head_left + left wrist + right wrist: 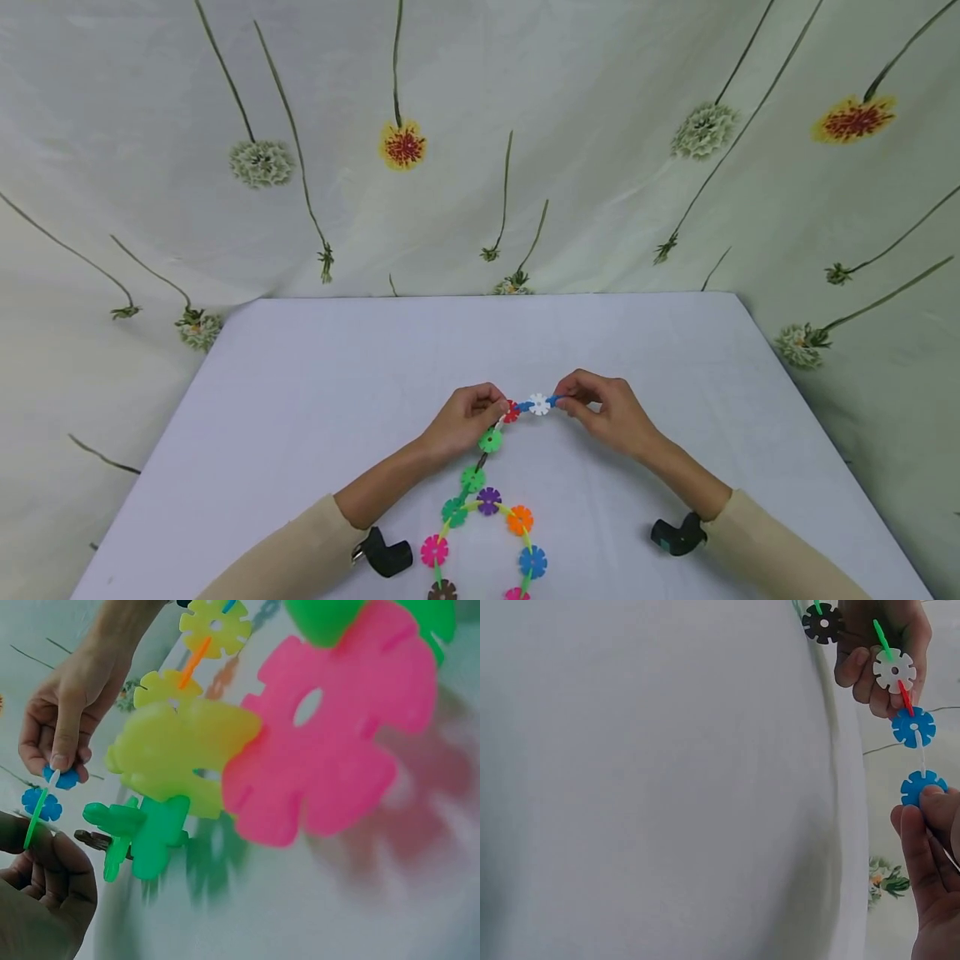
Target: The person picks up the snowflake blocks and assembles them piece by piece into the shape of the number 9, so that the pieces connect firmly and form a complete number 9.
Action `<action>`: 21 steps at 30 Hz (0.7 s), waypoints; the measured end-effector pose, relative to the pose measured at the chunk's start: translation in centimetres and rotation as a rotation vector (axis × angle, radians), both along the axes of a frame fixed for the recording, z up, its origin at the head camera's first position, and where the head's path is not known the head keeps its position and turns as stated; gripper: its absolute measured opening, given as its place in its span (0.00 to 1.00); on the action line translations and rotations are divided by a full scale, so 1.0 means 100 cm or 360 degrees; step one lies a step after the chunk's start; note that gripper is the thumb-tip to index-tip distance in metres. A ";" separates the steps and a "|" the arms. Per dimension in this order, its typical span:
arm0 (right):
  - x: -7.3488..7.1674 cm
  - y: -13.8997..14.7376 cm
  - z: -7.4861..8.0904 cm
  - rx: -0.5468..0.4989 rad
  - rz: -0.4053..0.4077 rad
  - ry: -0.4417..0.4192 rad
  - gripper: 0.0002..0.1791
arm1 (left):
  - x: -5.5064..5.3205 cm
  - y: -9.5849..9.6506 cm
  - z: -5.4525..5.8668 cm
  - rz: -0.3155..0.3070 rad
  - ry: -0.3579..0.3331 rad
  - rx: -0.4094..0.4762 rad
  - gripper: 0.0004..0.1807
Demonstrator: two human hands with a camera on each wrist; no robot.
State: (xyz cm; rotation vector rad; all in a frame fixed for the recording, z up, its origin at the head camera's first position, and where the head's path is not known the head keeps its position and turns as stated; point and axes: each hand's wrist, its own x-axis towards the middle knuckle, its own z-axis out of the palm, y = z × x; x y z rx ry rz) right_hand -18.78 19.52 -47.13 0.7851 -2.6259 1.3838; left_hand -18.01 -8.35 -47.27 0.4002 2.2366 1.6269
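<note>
A chain of notched plastic flower discs runs from between the hands toward the front of the table. My left hand pinches it near a white disc, beside a red disc. With thumb and fingertips, my right hand pinches the blue disc at the chain's end. Between the hands are another blue disc and an edge-on white disc. Below the left hand, green discs lead down to a loop with a purple disc and an orange disc.
A white cloth covers the table, and a flower-print curtain hangs behind it. Black wrist devices sit at both sleeves, the left one beside the loop. The loop's pink disc and blue disc lie near the front.
</note>
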 end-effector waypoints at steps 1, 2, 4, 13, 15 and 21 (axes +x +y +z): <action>0.000 0.000 0.000 -0.0002 -0.0007 0.0001 0.08 | 0.000 0.000 -0.001 -0.0004 0.0001 -0.0004 0.12; 0.001 0.000 0.000 -0.0001 -0.0014 0.0002 0.08 | 0.000 0.000 -0.001 -0.0008 -0.0001 -0.0002 0.13; 0.001 -0.001 0.000 0.0012 -0.0024 0.0014 0.08 | 0.000 0.001 -0.001 -0.0019 0.0003 -0.0002 0.13; 0.006 -0.001 -0.007 0.0030 -0.0029 0.0175 0.08 | 0.002 0.004 0.000 -0.0052 0.0011 -0.0003 0.11; 0.007 -0.001 -0.009 -0.0012 -0.0033 0.0195 0.09 | 0.003 0.004 0.002 -0.0050 0.0013 -0.0007 0.11; 0.010 -0.001 -0.015 -0.0145 -0.0050 0.0166 0.10 | 0.005 0.007 0.007 -0.0052 -0.0017 -0.0006 0.11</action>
